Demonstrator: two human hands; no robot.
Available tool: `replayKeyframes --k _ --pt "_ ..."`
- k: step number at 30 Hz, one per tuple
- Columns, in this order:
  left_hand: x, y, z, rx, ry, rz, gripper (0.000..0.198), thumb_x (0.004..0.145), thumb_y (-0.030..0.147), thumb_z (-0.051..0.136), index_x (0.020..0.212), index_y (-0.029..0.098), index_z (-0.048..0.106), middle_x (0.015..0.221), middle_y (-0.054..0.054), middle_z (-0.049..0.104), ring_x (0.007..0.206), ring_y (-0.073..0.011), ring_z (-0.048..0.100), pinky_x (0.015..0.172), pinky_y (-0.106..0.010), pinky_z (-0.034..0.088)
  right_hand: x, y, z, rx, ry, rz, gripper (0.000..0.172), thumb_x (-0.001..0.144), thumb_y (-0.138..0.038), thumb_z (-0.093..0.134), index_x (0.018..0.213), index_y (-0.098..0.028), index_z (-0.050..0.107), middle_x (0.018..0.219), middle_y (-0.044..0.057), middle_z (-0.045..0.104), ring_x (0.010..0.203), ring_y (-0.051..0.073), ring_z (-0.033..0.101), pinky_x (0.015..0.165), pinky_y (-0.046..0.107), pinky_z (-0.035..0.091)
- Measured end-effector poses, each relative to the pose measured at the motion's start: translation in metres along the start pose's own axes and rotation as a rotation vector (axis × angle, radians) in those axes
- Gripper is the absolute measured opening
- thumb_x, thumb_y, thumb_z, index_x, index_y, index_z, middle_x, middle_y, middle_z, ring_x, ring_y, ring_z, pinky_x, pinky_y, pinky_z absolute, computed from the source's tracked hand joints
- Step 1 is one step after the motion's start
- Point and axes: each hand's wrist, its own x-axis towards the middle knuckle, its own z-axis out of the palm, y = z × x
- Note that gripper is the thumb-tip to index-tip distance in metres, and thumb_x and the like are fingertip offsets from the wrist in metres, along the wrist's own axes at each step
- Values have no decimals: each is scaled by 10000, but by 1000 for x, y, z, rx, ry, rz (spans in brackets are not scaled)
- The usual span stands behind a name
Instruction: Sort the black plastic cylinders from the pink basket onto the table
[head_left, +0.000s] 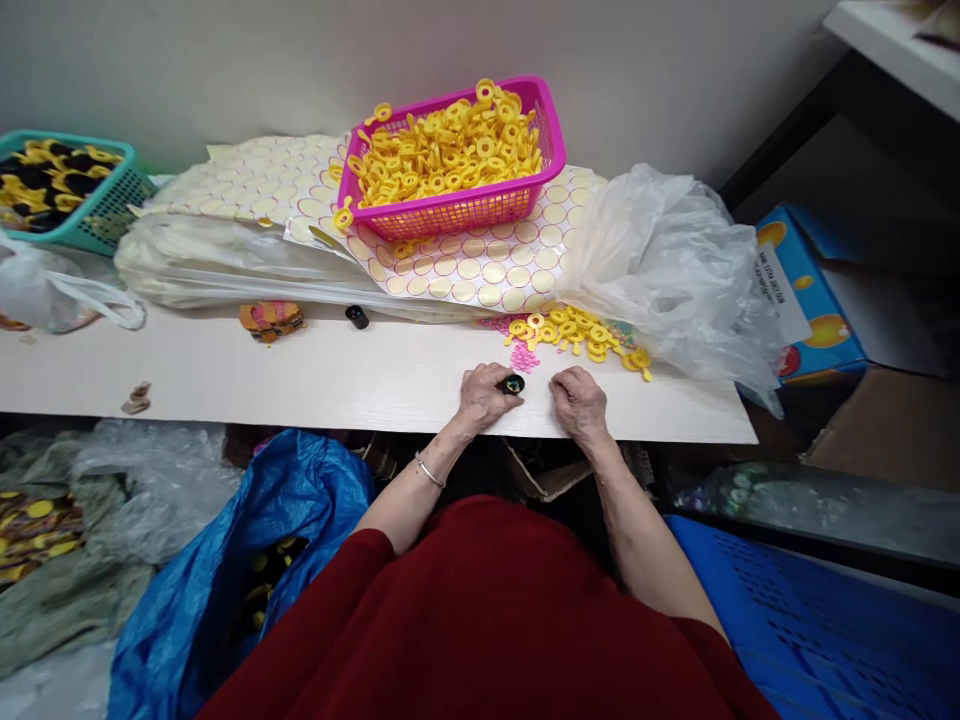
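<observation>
My left hand (pixel 482 396) is wrapped round a small black cylinder (pixel 513 384) near the front edge of the table; coloured specks show in its round top. A short way to the right, my right hand (pixel 579 402) rests closed on the tabletop, its fingertips curled in; what they hold, if anything, is hidden. Just beyond both hands lie small pink pieces (pixel 523 358) in a loose heap. Yellow ring-shaped pieces with short tabs (pixel 592 332) are scattered behind the right hand. Another small black cylinder (pixel 357 317) lies farther left.
A pink basket (pixel 450 217) full of yellow ring pieces stands on sheets of round stickers (pixel 480 272). Clear plastic bags (pixel 667 260) bulge at right. A teal basket (pixel 112 210) and an orange patterned bundle (pixel 271 321) are left. Below sit a blue sack (pixel 202 600) and a blue crate (pixel 825 620).
</observation>
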Motion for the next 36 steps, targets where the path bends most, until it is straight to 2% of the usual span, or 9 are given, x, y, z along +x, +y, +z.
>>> replayKeyframes --k 5,10,15,19,22,25,29,32,36 --pt "0 0 0 4 -1 3 372 637 280 827 996 270 731 1017 12 729 978 -217 617 894 -373 433 -1 1 0 2 35 6 160 845 -178 487 788 -235 625 812 54 647 804 204 600 737 322 489" --pt "-1 1 -1 -2 -9 14 333 641 273 809 966 262 736 994 9 731 963 -217 619 892 -377 434 3 1 0 -11 34 61 142 851 -237 512 780 -226 634 830 51 643 797 194 609 736 311 496" --pt "0 3 -1 5 -3 12 336 638 286 804 966 261 736 1007 9 734 969 -219 624 884 -378 435 32 5 0 -83 2 163 210 851 -213 471 827 -219 679 862 58 636 819 198 595 727 309 463" --pt "0 3 -1 8 -15 4 349 640 307 809 978 258 735 1023 10 736 976 -222 625 881 -380 434 55 3 3 -155 -76 243 217 827 -214 493 765 -202 701 823 64 615 759 192 558 637 295 383" --pt "0 3 -1 5 -27 -4 362 641 304 812 992 258 734 1045 11 734 988 -223 623 884 -382 433 61 -2 0 -186 -134 272 220 819 -208 492 741 -192 696 846 75 627 761 189 545 622 290 345" --pt "1 3 -2 4 -30 -5 350 646 298 807 986 257 735 1049 7 732 990 -222 624 890 -381 432 57 -3 -13 -196 -164 299 242 827 -206 460 784 -188 698 899 93 654 809 203 551 660 301 366" --pt "0 4 -2 2 -30 4 332 652 305 801 974 264 735 1027 11 731 985 -220 622 890 -375 428 39 10 -42 -205 -173 403 254 792 -221 453 751 -189 701 875 106 678 842 231 564 723 336 404" --pt "0 3 -1 8 -21 18 312 660 316 792 962 267 733 1015 17 729 985 -216 619 884 -366 425 23 24 -58 -177 -202 497 188 714 -271 532 676 -203 704 794 83 691 796 232 580 692 333 414" --pt "1 2 0 21 -14 2 337 653 309 796 981 269 728 1026 15 730 1003 -227 617 879 -373 419 12 40 -63 -114 -190 602 190 653 -339 592 669 -202 722 684 52 682 704 217 593 638 317 418"
